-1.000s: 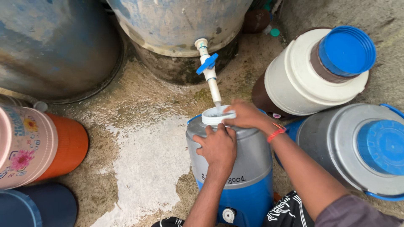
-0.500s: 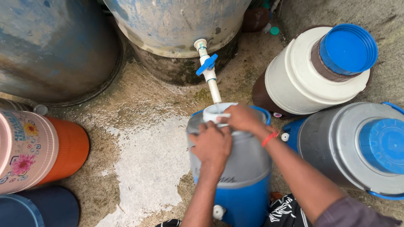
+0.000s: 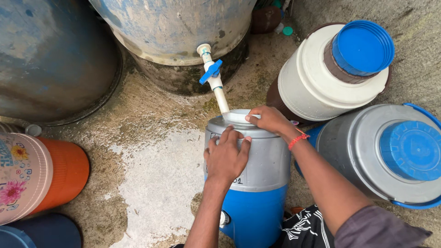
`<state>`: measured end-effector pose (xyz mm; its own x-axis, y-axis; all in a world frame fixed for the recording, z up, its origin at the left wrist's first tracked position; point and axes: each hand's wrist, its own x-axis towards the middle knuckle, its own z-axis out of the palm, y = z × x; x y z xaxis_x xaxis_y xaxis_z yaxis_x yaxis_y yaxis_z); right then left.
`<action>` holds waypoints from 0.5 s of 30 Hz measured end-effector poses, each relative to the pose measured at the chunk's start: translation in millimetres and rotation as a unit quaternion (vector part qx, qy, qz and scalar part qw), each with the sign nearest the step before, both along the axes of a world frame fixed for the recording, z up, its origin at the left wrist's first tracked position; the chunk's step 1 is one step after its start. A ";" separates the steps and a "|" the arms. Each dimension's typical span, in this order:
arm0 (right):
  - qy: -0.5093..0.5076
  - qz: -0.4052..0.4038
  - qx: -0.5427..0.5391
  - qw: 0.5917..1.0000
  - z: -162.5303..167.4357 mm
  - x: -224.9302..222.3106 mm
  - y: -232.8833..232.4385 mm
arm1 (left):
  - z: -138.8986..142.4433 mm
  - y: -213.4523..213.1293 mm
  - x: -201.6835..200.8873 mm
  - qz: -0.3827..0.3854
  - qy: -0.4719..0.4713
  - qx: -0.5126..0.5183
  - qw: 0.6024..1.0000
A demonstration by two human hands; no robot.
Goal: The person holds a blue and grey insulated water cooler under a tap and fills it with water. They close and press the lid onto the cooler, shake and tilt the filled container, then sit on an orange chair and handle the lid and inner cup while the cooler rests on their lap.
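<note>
Grey-and-blue water jug (image 3: 257, 183) sits on the wet concrete floor (image 3: 156, 174), mouth under the white tap pipe (image 3: 219, 94). Left hand (image 3: 226, 156) lies flat on its shoulder; right hand (image 3: 271, 121) curls fingers over the mouth's rim. Capped jugs (image 3: 363, 69) crowd right.

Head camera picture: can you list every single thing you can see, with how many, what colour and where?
Water cooler jug: one, grey top and blue bottom, lower middle, under the pipe.
Tap pipe: one, white with a blue handle, running from the big tank down into the jug's mouth.
Big tanks: two, worn blue-grey, top middle and top left.
Lidded jugs on the right: two; a white one with a blue lid, a grey one with a blue lid.
Orange and pink jug: one, left edge.
Dark blue container: one, bottom left corner.
Left hand: on the jug's shoulder.
Right hand: at the jug's mouth, red band on the wrist.
</note>
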<state>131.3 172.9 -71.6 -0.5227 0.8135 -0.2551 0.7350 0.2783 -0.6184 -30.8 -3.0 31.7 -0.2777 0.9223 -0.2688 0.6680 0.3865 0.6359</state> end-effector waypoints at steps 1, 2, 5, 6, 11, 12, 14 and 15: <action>0.015 0.025 0.020 0.999 -0.3 -2.0 -4.3 | 1.7 0.8 -3.2 0.016 -0.004 -0.032 0.999; 0.030 0.049 0.041 0.997 0.3 -7.9 -11.2 | 3.6 1.9 -7.0 0.031 -0.007 -0.062 0.998; 0.001 0.053 -0.020 0.998 4.5 -48.5 -41.6 | 8.7 1.3 -27.4 0.189 -0.007 -0.027 0.982; 0.052 0.094 0.039 0.993 6.6 -63.4 -55.6 | 9.3 0.9 -32.7 0.199 0.018 -0.049 0.979; -0.004 0.153 0.075 0.985 27.2 -100.1 -95.1 | 0.9 -4.8 -46.7 0.218 0.071 -0.119 0.966; -0.011 0.152 0.068 0.986 31.4 -99.2 -94.0 | -2.9 -4.1 -47.6 0.195 0.067 -0.119 0.971; -0.015 0.110 0.043 0.993 38.6 -88.8 -82.4 | -10.5 -3.9 -48.4 0.154 0.058 -0.122 0.979; -0.017 0.089 0.030 0.995 41.7 -80.2 -74.1 | -13.9 -2.8 -46.2 0.096 0.076 -0.082 0.989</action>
<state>51.1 98.8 -29.9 -0.6525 0.7222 -0.2294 0.6903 0.4418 -0.5730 -77.0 -5.8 17.8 -0.4930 0.7956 -0.3520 0.6550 0.6057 0.4517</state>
